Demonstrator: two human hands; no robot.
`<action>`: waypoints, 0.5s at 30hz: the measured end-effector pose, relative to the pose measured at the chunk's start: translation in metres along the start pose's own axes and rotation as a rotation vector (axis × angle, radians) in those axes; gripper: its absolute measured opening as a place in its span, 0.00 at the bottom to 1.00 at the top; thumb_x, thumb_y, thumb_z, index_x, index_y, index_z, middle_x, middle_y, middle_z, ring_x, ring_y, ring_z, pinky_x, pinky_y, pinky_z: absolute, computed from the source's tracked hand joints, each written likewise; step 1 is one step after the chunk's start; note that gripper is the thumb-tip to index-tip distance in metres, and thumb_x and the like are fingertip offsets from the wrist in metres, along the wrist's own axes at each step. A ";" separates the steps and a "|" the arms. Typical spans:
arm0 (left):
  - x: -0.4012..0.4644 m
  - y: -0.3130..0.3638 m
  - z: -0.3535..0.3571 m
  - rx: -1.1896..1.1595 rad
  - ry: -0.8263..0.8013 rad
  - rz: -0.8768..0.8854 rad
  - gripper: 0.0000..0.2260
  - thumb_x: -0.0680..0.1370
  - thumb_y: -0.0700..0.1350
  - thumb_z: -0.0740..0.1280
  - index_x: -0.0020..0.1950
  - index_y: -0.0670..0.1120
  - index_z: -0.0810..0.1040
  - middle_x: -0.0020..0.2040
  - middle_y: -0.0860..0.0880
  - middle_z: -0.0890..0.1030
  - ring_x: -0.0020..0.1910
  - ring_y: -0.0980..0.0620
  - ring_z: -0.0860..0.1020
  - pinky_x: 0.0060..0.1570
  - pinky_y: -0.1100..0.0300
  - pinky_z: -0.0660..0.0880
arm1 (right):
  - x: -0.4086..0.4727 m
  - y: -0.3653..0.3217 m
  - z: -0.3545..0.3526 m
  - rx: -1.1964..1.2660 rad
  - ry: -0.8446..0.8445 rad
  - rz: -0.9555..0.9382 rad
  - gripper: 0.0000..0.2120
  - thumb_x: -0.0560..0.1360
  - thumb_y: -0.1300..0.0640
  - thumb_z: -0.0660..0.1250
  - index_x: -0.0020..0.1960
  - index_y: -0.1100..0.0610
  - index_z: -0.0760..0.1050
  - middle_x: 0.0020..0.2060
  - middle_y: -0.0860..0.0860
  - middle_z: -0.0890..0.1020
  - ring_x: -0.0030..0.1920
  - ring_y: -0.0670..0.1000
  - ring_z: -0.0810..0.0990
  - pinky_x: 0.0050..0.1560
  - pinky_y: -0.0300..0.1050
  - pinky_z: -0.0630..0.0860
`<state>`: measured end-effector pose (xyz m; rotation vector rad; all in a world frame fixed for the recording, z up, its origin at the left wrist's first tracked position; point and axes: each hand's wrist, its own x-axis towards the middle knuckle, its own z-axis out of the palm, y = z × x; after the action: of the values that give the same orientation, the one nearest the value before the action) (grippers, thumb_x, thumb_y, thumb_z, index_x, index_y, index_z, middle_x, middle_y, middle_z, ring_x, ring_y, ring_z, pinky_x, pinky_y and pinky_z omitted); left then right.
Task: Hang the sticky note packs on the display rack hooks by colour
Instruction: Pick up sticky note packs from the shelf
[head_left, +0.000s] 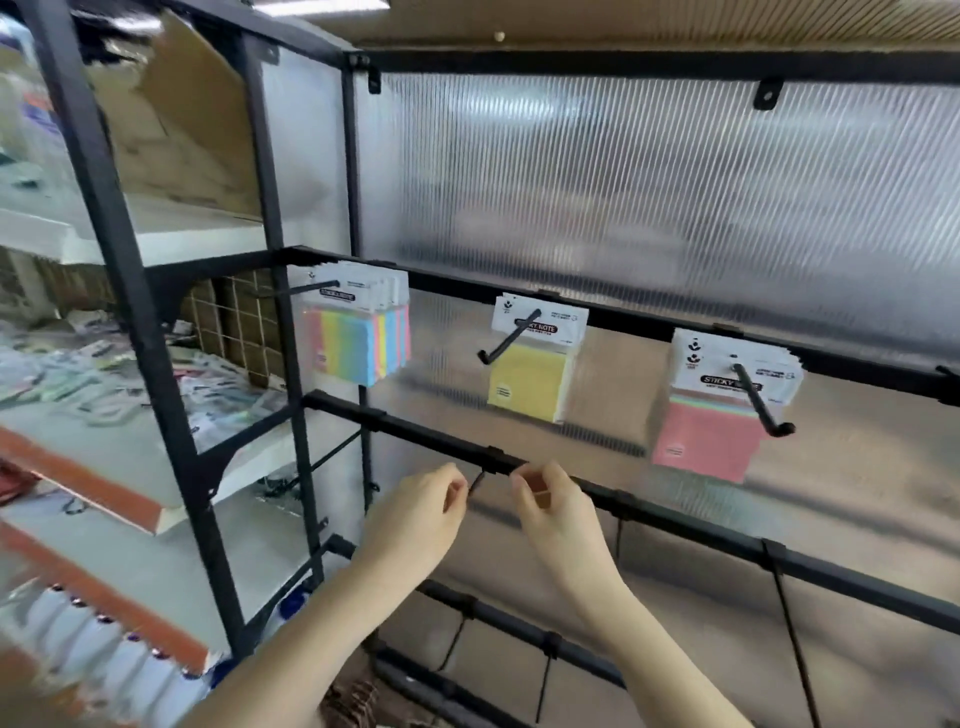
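Observation:
Three groups of sticky note packs hang from hooks on the rack's upper bar: multicolour striped packs (358, 340) at the left, a yellow pack (530, 382) in the middle, and pink packs (704, 439) at the right. Below them, a small black hook (477, 482) hangs from the second bar (415, 431). My left hand (421, 519) pinches this hook's free end with its fingertips. My right hand (553, 506) has its fingers curled at the hook's bracket on the bar. Neither hand holds a pack.
The black metal rack (171, 395) has ribbed translucent panels (649, 197) behind it. More bars with empty hooks (789, 639) run lower down. Shelves (104, 488) with stationery and bottles (104, 644) stand to the left. A cardboard box (176, 130) sits on the top left shelf.

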<state>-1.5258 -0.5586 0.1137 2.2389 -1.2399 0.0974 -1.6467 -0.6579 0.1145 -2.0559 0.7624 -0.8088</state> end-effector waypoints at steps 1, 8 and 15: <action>-0.003 -0.013 -0.010 0.012 0.020 -0.014 0.09 0.81 0.49 0.58 0.57 0.52 0.75 0.53 0.55 0.81 0.49 0.54 0.79 0.44 0.60 0.75 | 0.001 -0.011 0.014 -0.022 -0.025 -0.036 0.04 0.80 0.55 0.61 0.51 0.53 0.74 0.41 0.43 0.79 0.43 0.44 0.78 0.44 0.36 0.73; -0.031 -0.121 -0.085 0.063 0.196 -0.118 0.09 0.80 0.49 0.60 0.57 0.53 0.76 0.52 0.55 0.81 0.47 0.54 0.80 0.42 0.60 0.75 | 0.000 -0.088 0.134 -0.092 -0.125 -0.233 0.04 0.79 0.55 0.63 0.49 0.55 0.75 0.42 0.49 0.81 0.44 0.50 0.79 0.46 0.41 0.74; -0.067 -0.229 -0.138 0.103 0.237 -0.300 0.06 0.79 0.48 0.62 0.54 0.53 0.77 0.46 0.52 0.83 0.46 0.47 0.80 0.38 0.57 0.71 | -0.015 -0.143 0.239 -0.044 -0.267 -0.396 0.06 0.78 0.54 0.63 0.51 0.54 0.76 0.42 0.48 0.82 0.44 0.50 0.80 0.45 0.46 0.76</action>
<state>-1.3533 -0.3442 0.1048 2.3939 -0.7833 0.3068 -1.4423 -0.4677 0.1109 -2.3318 0.2295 -0.7090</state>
